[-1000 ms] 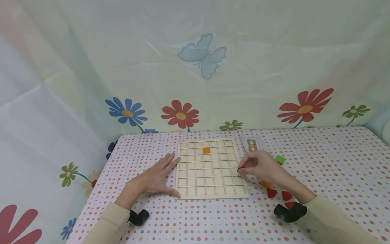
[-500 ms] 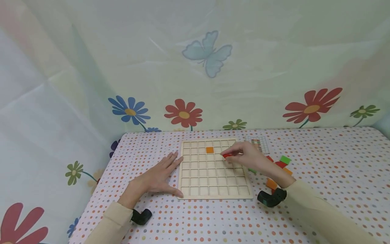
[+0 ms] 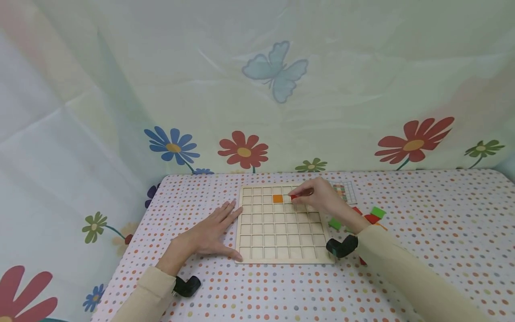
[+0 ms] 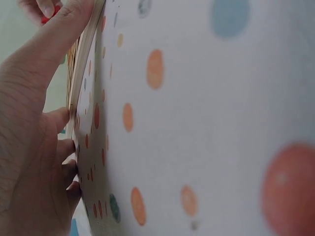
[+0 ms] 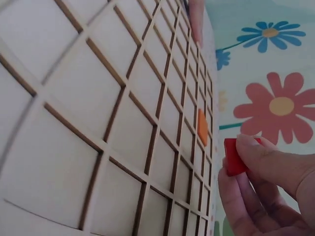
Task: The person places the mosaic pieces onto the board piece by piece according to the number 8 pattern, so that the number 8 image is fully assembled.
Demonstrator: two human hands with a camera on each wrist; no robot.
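Observation:
A pale wooden grid board (image 3: pixel 263 230) lies on the table, with one orange square tile (image 3: pixel 277 198) in a cell of its second row from the back. My right hand (image 3: pixel 322 197) pinches a red tile (image 5: pixel 235 157) between thumb and fingers, just above the board and right of the orange tile. In the right wrist view the red tile is apart from the grid. My left hand (image 3: pixel 211 230) lies with fingers spread at the board's left edge, thumb and fingertips touching the frame; the left wrist view shows its fingers (image 4: pixel 64 150) against that edge.
Right of the board lie loose tiles, among them a green tile (image 3: pixel 378 212) and a red tile (image 3: pixel 372 218); the right forearm partly hides others. A printed pattern card (image 3: pixel 349 191) lies behind the right hand. A flowered cloth (image 3: pixel 193 89) hangs behind the dotted table (image 3: pixel 257 290).
My right hand has carried the red tile from the board's right edge leftward and toward the back, near the orange tile. The left hand stays at the board's edge; the view shifted slightly.

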